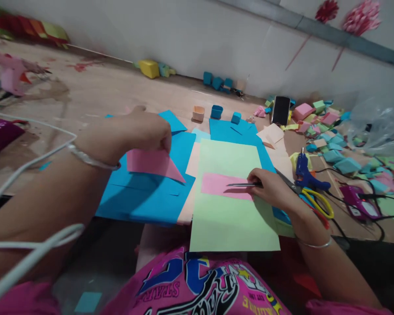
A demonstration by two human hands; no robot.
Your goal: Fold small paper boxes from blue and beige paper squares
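Observation:
My left hand [147, 129] is closed on the upper edge of a pink paper piece [151, 164], held above blue sheets [134, 201]. The piece comes to a point on its right side. In my right hand [272, 186] are slim scissors [241, 185], with their blades pointing left and the handles mostly hidden by my fingers. Beneath the blades, a pink paper strip [212, 183] lies on a light green sheet [233, 227]. The green sheet overlaps the blue paper and reaches past the table's front edge.
Yellow-handled scissors [318, 203] and a blue glue gun [302, 170] lie right of my right hand, near a purple box with cables [359, 203]. A phone [280, 110] stands by piled paper pieces [336, 142]. Small paper cups [216, 111] sit ahead. A white cable [29, 164] crosses the left.

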